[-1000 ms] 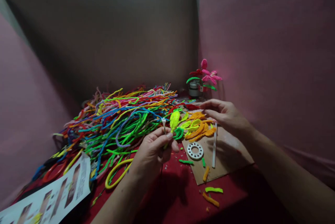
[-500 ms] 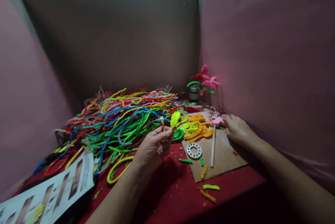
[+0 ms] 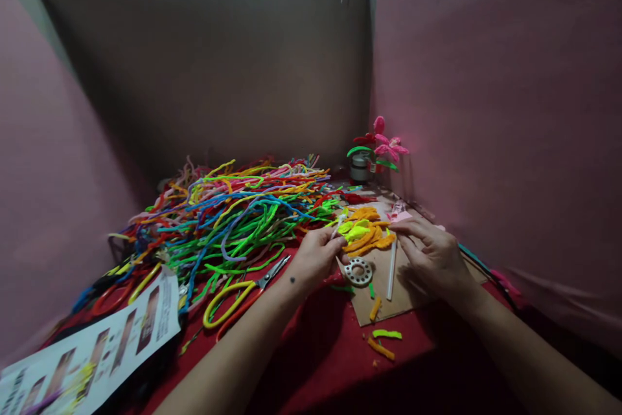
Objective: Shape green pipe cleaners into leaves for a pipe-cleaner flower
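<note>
My left hand is closed round a thin stem whose white tip sticks up past the fingers. Just beyond its fingertips lie yellow-green fuzzy petals and orange petal loops on a brown board. My right hand reaches over the board with fingers bent and the thumb apart; nothing shows in its grasp. Its fingertips are beside a pink glue gun, mostly hidden, with a translucent stick extending towards me. A round disc with holes sits near my left hand.
Many coloured pipe cleaners are heaped at the left. Scissors with yellow and red handles lie before them, near a printed sheet. Pink flowers stand at the back by a grey pot. Cut scraps litter the red cloth.
My left hand has moved right and lower, uncovering the scissors. My right hand has shifted left, over the board near the petals. The yellow-green petal beside my left fingers no longer stands upright.
</note>
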A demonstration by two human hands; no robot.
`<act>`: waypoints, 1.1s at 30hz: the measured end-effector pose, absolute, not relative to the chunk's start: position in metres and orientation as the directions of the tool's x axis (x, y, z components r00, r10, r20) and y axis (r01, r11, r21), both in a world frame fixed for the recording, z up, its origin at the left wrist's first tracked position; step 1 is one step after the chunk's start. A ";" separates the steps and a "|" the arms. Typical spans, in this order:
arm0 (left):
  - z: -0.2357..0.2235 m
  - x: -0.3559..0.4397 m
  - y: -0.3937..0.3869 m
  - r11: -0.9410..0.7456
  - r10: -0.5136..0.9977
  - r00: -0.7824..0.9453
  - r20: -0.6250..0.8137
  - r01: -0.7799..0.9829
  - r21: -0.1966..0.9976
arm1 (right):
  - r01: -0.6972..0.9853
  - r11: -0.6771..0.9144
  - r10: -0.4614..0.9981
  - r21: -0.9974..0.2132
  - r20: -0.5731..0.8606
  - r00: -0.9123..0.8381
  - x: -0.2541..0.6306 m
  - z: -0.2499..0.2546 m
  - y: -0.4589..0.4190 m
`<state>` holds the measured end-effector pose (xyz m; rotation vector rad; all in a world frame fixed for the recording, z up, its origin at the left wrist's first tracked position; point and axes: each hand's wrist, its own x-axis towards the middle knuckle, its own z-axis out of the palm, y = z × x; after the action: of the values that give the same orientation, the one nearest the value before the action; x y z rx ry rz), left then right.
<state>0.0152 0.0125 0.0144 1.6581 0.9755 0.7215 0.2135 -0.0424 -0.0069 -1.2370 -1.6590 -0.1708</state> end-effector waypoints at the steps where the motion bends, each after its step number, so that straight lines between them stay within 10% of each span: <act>1: 0.011 0.023 0.017 -0.242 0.875 0.481 0.061 0.326 0.914 | 0.776 0.458 0.637 -0.433 0.769 0.054 0.215 -0.010 -0.042; 20: 0.005 0.038 0.023 -0.712 0.690 0.528 0.496 0.620 0.330 | 0.740 0.512 0.678 -0.436 0.734 -0.036 0.219 -0.015 -0.044; 33: 0.030 -0.102 0.054 -0.197 0.932 0.126 0.339 0.963 0.185 | 0.570 0.688 0.691 -0.450 0.646 -0.324 0.102 0.037 0.020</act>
<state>-0.1025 0.0536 0.0297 2.4147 2.0382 0.6220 0.1020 0.0201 0.0368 -0.9694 -2.0204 0.1754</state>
